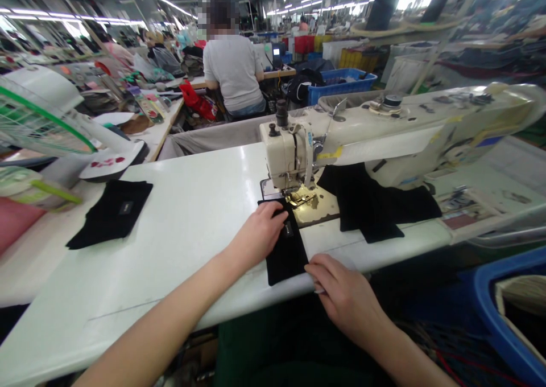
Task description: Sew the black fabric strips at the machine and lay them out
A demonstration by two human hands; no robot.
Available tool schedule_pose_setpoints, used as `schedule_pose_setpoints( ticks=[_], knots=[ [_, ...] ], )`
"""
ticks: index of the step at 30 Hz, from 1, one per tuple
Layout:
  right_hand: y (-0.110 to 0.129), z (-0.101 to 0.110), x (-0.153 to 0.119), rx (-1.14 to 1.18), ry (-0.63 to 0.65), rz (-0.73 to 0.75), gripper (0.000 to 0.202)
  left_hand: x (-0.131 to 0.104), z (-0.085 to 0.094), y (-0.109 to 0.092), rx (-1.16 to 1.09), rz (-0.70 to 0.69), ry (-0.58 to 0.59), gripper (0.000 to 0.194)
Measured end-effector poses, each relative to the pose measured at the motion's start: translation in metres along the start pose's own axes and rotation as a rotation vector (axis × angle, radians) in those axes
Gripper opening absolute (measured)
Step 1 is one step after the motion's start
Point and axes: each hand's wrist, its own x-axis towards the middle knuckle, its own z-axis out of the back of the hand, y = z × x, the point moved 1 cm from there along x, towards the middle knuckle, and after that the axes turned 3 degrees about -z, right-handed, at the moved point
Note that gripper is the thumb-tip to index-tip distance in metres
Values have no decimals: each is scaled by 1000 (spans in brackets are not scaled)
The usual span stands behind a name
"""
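A black cloth piece (286, 264) lies on the white table (191, 227) between the person's hands, its far end just beside the presser foot (301, 199) of the sewing machine (281, 151). The left hand (262, 227) rests on that far end, fingers extended over the cloth; the right hand (343, 290) pinches the near right corner between thumb and fingers.

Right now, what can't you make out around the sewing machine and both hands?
All in the head view:
- Label on the black cloth: too small to read.
- Cloth under the left hand: covered by that hand.
- Right hand: its own fingers hide how it grips the cloth's edge.
- Needle tip: too small to tell from the metal around the presser foot.
- Fan: cut off by left edge.
- Blue basket: cut off by right edge.
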Motion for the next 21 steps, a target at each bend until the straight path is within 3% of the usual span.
schedule_pose_setpoints(
  ticks=[4, 7, 13, 21],
  knots=[
    [-2, 2, -5, -25, -8, 43, 47, -34, 10, -53, -93, -144, 152, 21],
    [-3, 4, -6, -31, -11, 82, 49, -52, 6, -69, -33, -183, 159, 28],
    [-4, 4, -5, -5, -26, 87, 51, -61, -7, -62, 68, -260, 92, 33],
    [-6, 3, 5, -8, 28, 69, 56, -52, 0, -55, 63, -256, 124, 29]
  ],
)
